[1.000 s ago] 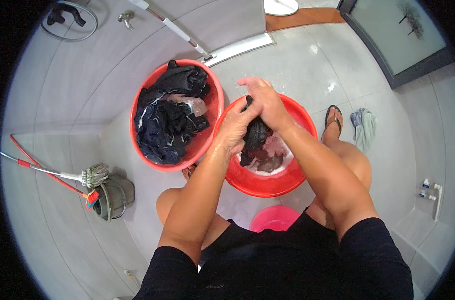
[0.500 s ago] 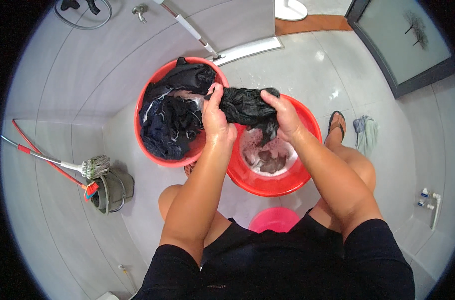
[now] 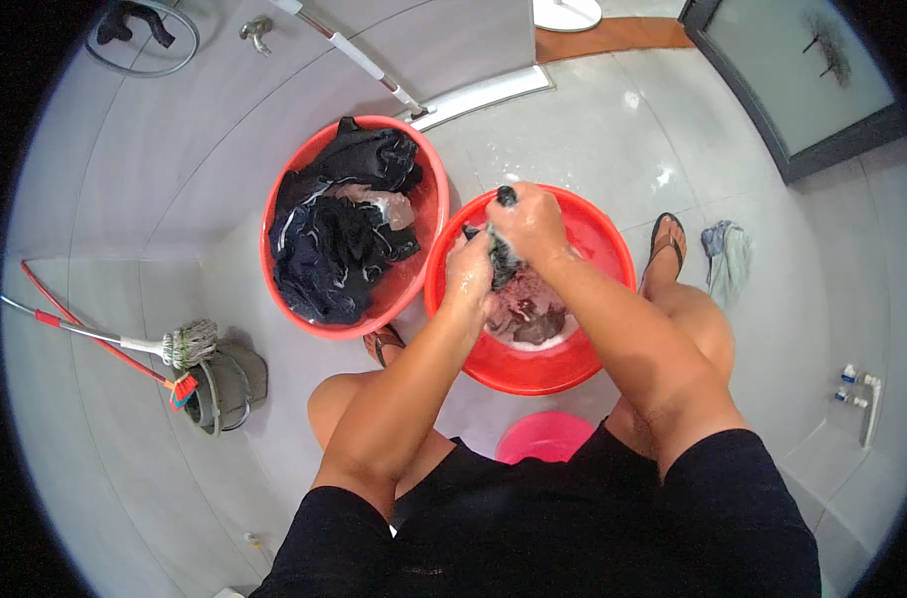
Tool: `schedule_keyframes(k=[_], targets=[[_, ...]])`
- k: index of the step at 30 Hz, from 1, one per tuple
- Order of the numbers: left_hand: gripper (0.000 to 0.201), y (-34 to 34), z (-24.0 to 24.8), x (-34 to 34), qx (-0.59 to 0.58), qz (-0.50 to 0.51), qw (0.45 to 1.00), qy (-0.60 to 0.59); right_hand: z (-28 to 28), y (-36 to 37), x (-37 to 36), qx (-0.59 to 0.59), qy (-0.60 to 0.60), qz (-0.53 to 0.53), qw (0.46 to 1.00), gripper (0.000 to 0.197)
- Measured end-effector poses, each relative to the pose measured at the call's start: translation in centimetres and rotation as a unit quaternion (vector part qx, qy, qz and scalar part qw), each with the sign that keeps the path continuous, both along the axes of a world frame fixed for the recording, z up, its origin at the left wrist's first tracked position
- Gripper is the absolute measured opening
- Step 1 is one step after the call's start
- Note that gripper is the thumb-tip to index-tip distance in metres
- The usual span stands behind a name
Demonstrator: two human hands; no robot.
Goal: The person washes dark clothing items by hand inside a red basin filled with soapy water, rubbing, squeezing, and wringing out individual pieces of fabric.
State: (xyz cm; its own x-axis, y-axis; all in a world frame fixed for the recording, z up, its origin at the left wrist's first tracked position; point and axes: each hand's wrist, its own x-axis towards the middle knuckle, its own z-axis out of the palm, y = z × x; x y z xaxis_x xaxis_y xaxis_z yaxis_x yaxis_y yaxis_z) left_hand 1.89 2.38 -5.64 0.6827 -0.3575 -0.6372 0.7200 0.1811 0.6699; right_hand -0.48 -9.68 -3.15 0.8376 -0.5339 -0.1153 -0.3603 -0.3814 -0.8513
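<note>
My left hand [image 3: 468,269] and my right hand [image 3: 531,223] are both closed on a wet black cloth [image 3: 503,261], bunched up between them. They hold it over the red basin [image 3: 526,377] in front of me, the right hand slightly farther off. Much of the cloth is hidden in my fists, so I cannot tell what garment it is. Below, soapy water [image 3: 535,317] with foam fills the bottom of the basin, and a dark patch shows in it. Left of it, a second, lighter red basin [image 3: 428,261] holds a heap of dark clothes [image 3: 339,234].
A pink basin [image 3: 543,437] sits between my legs. At left, a mop [image 3: 189,344] and a red-handled brush [image 3: 182,389] lean at a dark bucket [image 3: 236,384]. A greyish cloth [image 3: 728,261] lies beside my right foot [image 3: 665,247]. A framed door [image 3: 797,80] stands far right.
The black cloth was stretched between my hands near the two basins' rims. Now it is bunched up over the red basin, with my hands lower and closer together.
</note>
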Motion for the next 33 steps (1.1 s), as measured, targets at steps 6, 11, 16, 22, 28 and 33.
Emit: schedule_keyframes(k=[6,11,16,22,28,33], targets=[[0.039,2.3,4.5,2.1,-0.046,0.034,0.987,-0.15,-4.9,-3.0,-1.0,0.318,-0.038,-0.102,0.942,0.046],[0.032,3.3,3.1,2.9,-0.024,0.115,0.991,-0.062,2.7,1.6,-2.6,0.486,-0.191,0.06,0.851,0.029],[0.024,5.7,-4.8,4.9,-0.201,-0.106,0.969,-0.096,6.2,8.2,-5.4,-0.056,-0.294,0.194,0.934,0.025],[0.021,1.6,4.2,-0.1,-0.056,-0.064,0.996,-0.01,0.1,0.1,-0.8,0.004,-0.011,-0.079,0.997,0.04],[0.04,3.0,8.1,1.8,-0.033,-0.062,0.99,-0.12,-5.5,-2.2,-3.5,0.171,0.033,0.03,0.984,0.071],[0.046,2.1,9.4,0.2,-0.108,-0.076,0.988,-0.081,-8.9,-3.4,-5.3,0.171,0.113,0.058,0.977,0.085]])
